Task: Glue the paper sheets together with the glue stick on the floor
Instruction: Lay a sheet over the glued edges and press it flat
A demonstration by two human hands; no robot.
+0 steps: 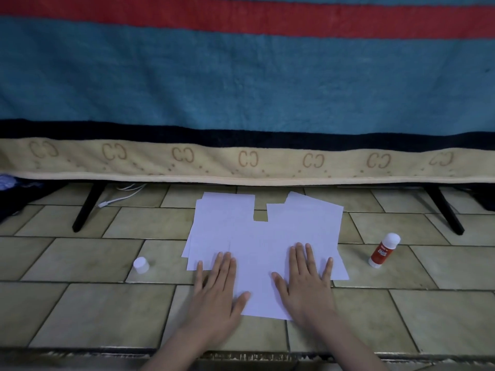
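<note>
Paper sheets [267,236] lie overlapped in a loose spread on the tiled floor [80,303], mid-frame, just in front of the blanket edge. Several white sheets, back ones fanned left & right w/ a small notch of bare tile showing between them at the top; one sheet on top in front, nearest the person.

Left hand [217,287] flat, fingers straight & close together, palm down; fingertips on the left sheets, thumb on the front sheet's left edge, heel of the hand on tile. Holds nothing, just presses. Right hand [305,279] also flat, fingers straight & slightly spread, palm down on the front sheet's right part, pinky reaching onto the sheet behind. No grip either, pressing only.

Glue stick [384,250] stands on tile right of the sheets, well apart from the right hand; red body, white end up, looks tilted in the wide-angle view. White cap [141,265] sits on tile left of the sheets, near the left hand, not touching.

Bkgd: striped blanket [241,89] (blue, red, dark band, tan border w/ logos) hangs down over black legs [87,207]; white cable [117,196] on floor under it, left.
</note>
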